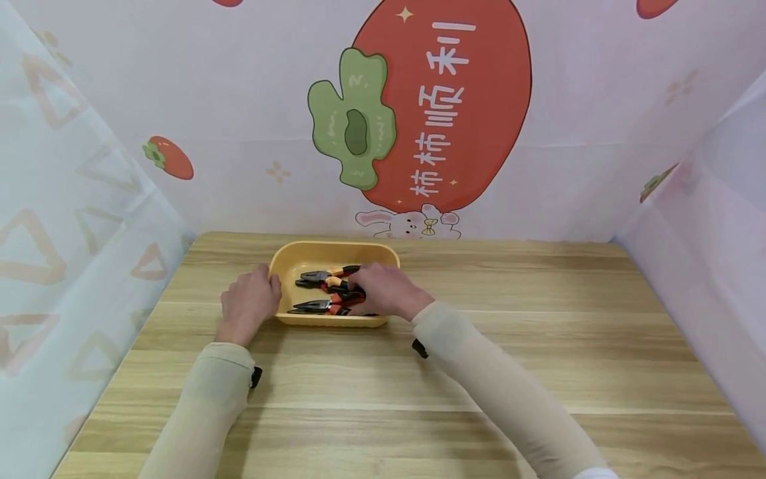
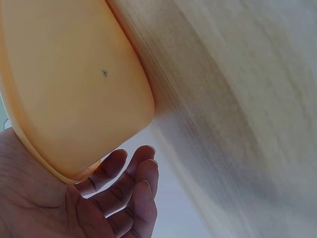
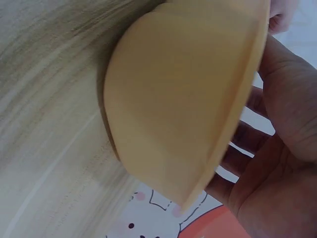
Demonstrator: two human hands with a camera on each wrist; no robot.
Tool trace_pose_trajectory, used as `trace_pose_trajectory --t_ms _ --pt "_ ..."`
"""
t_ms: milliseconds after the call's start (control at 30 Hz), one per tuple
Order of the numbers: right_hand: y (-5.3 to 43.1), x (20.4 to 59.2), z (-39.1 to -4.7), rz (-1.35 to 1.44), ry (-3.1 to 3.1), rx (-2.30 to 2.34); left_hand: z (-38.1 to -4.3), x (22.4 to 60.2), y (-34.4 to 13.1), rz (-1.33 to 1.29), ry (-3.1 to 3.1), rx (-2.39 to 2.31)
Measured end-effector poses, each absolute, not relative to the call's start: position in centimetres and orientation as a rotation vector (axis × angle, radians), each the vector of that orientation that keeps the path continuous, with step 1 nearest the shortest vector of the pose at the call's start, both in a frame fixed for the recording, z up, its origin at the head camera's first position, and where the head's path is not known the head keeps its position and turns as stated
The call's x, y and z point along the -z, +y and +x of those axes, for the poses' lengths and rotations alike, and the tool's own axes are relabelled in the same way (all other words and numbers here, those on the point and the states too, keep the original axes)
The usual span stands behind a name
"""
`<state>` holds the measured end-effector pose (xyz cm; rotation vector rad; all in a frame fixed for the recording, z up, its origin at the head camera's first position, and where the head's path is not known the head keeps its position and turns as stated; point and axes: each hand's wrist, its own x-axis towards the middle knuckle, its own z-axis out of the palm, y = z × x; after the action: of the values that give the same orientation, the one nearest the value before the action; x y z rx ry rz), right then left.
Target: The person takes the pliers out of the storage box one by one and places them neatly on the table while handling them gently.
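Observation:
A yellow plastic basin on the table holds several pliers with dark jaws and orange, red and black handles. My left hand grips the basin's left end, its fingers curling past the rim in the left wrist view. Over the right end reaches my right hand, its thumb and fingers around the black handles of the pliers in the basin. The right fingertips are hidden behind the basin wall in the right wrist view. Other pliers with a blunt nose lie farther back in the basin.
The wood-grain table extends to both sides and in front of the basin. A printed cloth wall rises close behind the basin, with cloth walls at left and right too.

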<state>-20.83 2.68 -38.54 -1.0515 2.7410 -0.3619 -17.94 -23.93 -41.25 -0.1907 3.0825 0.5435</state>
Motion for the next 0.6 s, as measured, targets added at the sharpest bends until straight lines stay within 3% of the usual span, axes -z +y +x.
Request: trace_pose_trajectory --t_ms 600 --pt "2.54 39.19 -20.95 -1.043 2.730 0.239 -17.95 41.20 -23.82 -0.207 3.068 -0.533"
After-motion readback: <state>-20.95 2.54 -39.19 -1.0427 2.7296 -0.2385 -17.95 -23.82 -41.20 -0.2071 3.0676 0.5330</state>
